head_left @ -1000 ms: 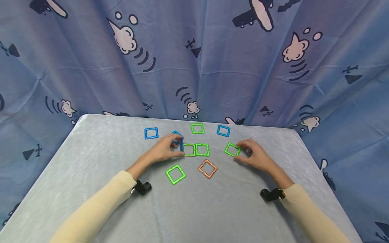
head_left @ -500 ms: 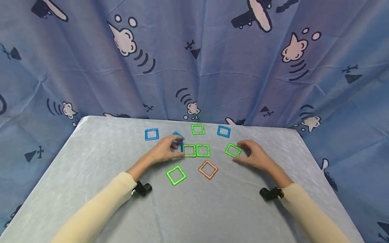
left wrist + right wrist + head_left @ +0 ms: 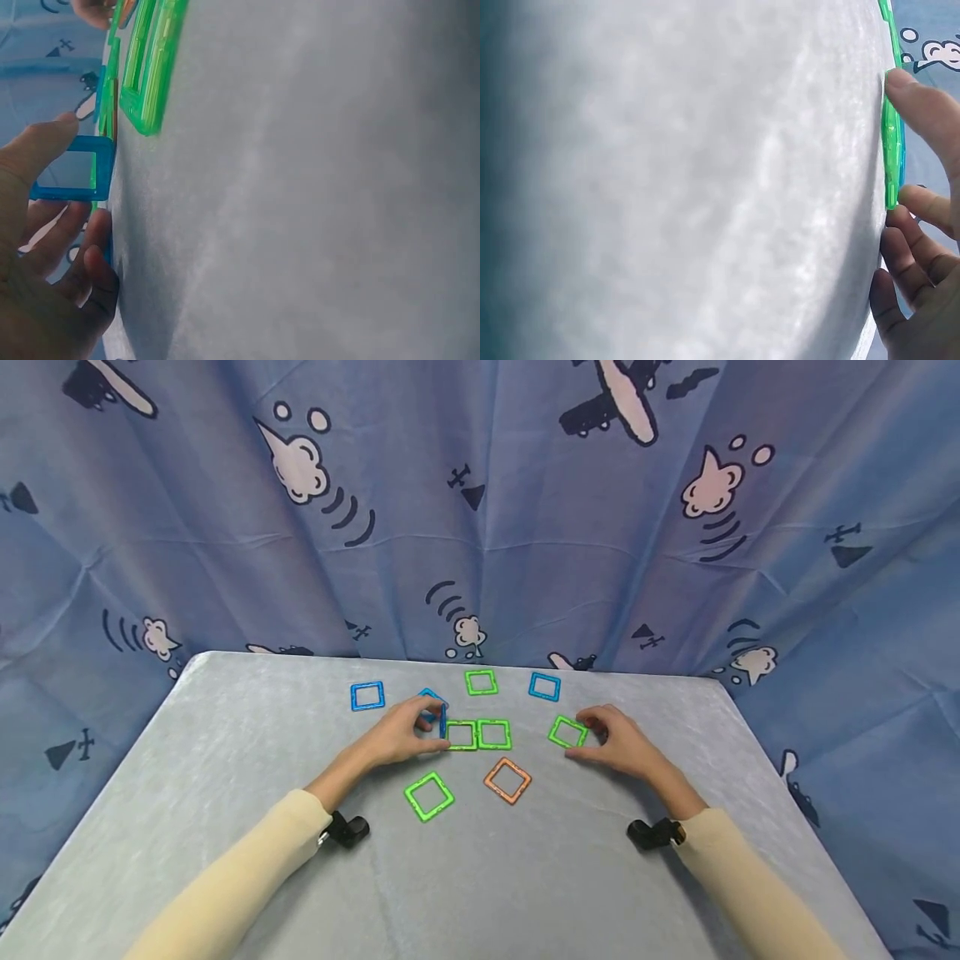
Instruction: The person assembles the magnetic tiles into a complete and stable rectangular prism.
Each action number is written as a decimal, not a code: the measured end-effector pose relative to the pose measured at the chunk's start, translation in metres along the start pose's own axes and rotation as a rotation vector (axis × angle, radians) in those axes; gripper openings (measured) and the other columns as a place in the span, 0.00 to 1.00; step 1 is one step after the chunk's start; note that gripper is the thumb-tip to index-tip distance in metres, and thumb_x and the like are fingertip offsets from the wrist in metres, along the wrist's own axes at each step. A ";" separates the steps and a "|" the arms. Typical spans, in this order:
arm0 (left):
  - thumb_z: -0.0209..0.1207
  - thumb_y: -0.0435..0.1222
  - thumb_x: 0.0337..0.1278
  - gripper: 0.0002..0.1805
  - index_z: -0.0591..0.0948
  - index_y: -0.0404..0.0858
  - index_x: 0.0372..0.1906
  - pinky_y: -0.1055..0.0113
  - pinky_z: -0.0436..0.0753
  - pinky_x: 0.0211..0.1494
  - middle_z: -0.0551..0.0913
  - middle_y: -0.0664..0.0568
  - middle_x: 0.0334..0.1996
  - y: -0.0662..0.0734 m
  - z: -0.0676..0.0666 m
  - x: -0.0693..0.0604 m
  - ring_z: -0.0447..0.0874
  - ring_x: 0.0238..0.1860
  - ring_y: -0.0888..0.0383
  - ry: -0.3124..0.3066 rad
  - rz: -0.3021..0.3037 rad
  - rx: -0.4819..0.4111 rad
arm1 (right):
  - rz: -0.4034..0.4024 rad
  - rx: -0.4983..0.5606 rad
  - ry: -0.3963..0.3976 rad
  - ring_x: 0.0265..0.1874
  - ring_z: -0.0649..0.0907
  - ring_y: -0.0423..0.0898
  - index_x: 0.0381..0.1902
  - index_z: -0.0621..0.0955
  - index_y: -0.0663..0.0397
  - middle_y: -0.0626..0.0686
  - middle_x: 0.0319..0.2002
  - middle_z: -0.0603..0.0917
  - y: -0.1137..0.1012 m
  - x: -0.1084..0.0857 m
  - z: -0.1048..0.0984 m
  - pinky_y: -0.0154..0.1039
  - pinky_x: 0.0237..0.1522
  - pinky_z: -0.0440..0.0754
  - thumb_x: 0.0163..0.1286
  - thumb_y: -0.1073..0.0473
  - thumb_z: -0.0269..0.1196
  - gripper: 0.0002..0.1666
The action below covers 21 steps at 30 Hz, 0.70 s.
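Note:
In the head view my left hand (image 3: 397,731) pinches a blue square magnetic tile (image 3: 443,723) between thumb and fingers. The tile stands on edge along the left side of a flat green tile (image 3: 476,736), which adjoins a second green tile (image 3: 495,747). The left wrist view shows the blue frame (image 3: 106,169) upright, thumb above and fingers below. To the right, my right hand (image 3: 618,743) holds another green tile (image 3: 554,727) by its edges, flat on the table. In the right wrist view, that green tile (image 3: 891,142) is edge-on between thumb and index finger.
A green tile (image 3: 439,809) and an orange tile (image 3: 498,792) lie nearer me. Farther back are a blue tile (image 3: 368,707), a green tile (image 3: 482,693) and another blue tile (image 3: 543,697). One blue tile (image 3: 430,692) is partly hidden behind my left hand. A patterned curtain (image 3: 420,510) hangs behind.
The head view has shifted slightly, moving the whole scene a little left and down. Both hands keep their holds, and the tiles stay in place.

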<state>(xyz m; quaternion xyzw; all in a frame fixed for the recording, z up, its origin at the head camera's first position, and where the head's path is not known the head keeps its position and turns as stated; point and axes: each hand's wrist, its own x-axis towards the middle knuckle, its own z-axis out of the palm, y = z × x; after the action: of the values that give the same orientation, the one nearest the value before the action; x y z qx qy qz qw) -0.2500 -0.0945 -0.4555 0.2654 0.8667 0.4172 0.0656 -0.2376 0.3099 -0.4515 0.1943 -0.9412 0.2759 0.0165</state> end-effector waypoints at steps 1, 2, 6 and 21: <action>0.75 0.41 0.55 0.35 0.76 0.32 0.65 0.58 0.82 0.54 0.79 0.44 0.56 0.000 0.000 0.000 0.83 0.50 0.50 -0.001 -0.002 0.000 | -0.004 0.000 -0.002 0.41 0.79 0.52 0.55 0.82 0.64 0.57 0.45 0.81 0.000 0.000 0.000 0.51 0.45 0.79 0.54 0.48 0.81 0.37; 0.75 0.41 0.55 0.35 0.76 0.32 0.66 0.58 0.82 0.54 0.79 0.44 0.56 0.000 0.000 0.000 0.83 0.51 0.50 -0.003 -0.004 0.000 | -0.008 0.001 -0.004 0.41 0.79 0.51 0.55 0.82 0.64 0.57 0.45 0.81 -0.001 0.000 0.000 0.51 0.45 0.79 0.54 0.48 0.81 0.36; 0.75 0.41 0.55 0.36 0.75 0.33 0.66 0.59 0.82 0.54 0.79 0.44 0.56 0.001 -0.001 0.000 0.83 0.51 0.51 -0.008 -0.015 -0.002 | -0.011 -0.005 -0.017 0.40 0.79 0.51 0.53 0.83 0.65 0.56 0.44 0.81 0.000 0.002 0.000 0.51 0.44 0.79 0.55 0.48 0.81 0.35; 0.75 0.40 0.55 0.35 0.76 0.32 0.65 0.60 0.82 0.54 0.79 0.45 0.55 0.000 0.001 0.002 0.83 0.50 0.51 -0.002 -0.008 0.007 | 0.018 0.001 -0.044 0.41 0.78 0.50 0.54 0.82 0.63 0.56 0.45 0.80 -0.001 0.006 0.000 0.49 0.44 0.79 0.57 0.51 0.79 0.32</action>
<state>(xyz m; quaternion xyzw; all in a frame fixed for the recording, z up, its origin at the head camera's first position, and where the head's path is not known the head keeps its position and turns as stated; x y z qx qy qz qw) -0.2510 -0.0931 -0.4554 0.2625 0.8692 0.4135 0.0674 -0.2433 0.3069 -0.4508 0.1920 -0.9429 0.2720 -0.0065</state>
